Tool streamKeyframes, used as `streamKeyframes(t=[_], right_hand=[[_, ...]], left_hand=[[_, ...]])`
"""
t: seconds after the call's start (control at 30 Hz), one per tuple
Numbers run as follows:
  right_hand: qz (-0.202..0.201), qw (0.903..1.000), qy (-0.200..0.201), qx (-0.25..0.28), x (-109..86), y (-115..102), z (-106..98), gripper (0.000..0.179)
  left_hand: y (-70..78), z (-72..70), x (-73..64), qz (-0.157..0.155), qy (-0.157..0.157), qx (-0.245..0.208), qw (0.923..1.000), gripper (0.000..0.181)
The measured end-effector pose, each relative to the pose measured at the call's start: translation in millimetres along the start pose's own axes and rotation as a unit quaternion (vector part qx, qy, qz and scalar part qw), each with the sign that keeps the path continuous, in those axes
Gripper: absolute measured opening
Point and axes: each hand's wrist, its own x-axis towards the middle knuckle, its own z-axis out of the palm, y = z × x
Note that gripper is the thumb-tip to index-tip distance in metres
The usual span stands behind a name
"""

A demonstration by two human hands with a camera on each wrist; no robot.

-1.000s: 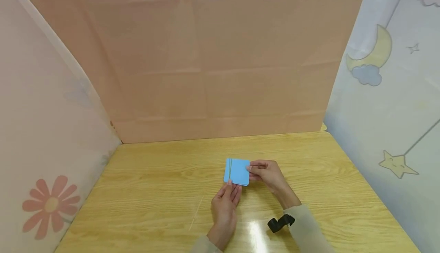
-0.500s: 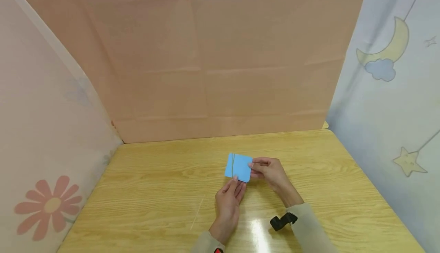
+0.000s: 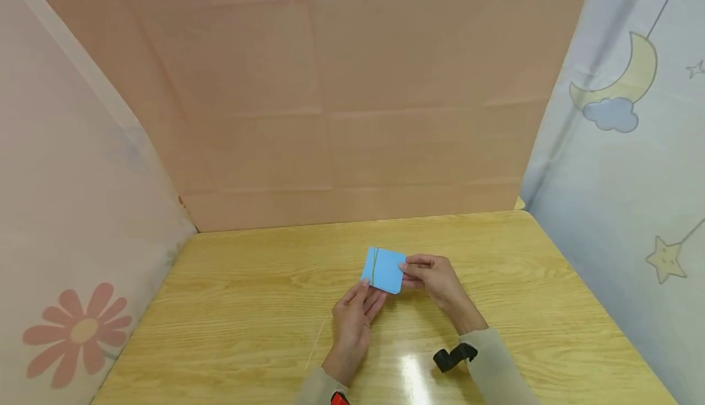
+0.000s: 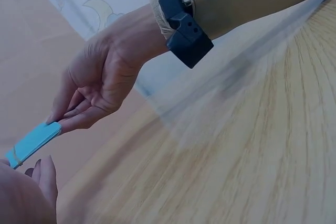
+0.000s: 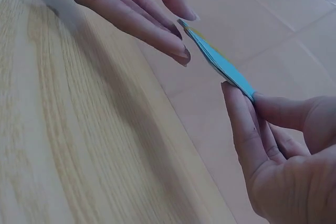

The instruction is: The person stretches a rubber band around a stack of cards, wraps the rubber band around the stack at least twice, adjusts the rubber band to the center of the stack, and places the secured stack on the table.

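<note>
A thin stack of blue square cards (image 3: 390,271) is held up over the table, tilted. A yellowish rubber band (image 3: 375,267) runs round it near its left edge. My right hand (image 3: 439,279) pinches the right edge between thumb and fingers, plain also in the right wrist view, where the stack (image 5: 223,69) shows edge-on. At the banded end is my left hand (image 3: 350,322), its thumb tip right at the near left corner beside the band. In the right wrist view the left hand's fingers (image 5: 157,38) lie spread below that end, apart from the cards.
The wood-grain table (image 3: 264,282) extends all round the hands. A plain peach-coloured sheet (image 3: 330,117) stands behind it, with patterned cloth walls (image 3: 600,166) at the sides. A black wrist device (image 3: 454,356) sits on the right cuff, a red-topped one (image 3: 339,398) on the left.
The stack has turned slightly clockwise and shifted a little right. My left hand first moved right with it, then slid left, its thumb now at the corner. The right hand keeps its pinch.
</note>
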Motion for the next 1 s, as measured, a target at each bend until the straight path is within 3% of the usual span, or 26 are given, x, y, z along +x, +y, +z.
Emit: streamKeyframes(t=[0.3, 0.83, 1.0], right_hand=[[0.000, 1.0000, -0.002, 0.009, 2.4, -1.4, -1.0, 0.036], [0.006, 0.9999, 0.005, 0.009, 0.9, 1.6, 3.1, 0.035], [0.008, 0.9996, 0.027, -0.003, 0.1, 3.2, 5.6, 0.036]], left_hand=[[-1.7, 1.9, 1.8, 0.014, 0.006, -0.001, 0.9999, 0.041], [-7.1, 2.9, -0.5, -0.001, 0.001, -0.004, 1.0000, 0.045], [-9.6, 3.9, -3.4, -0.008, -0.001, -0.005, 1.0000, 0.044]])
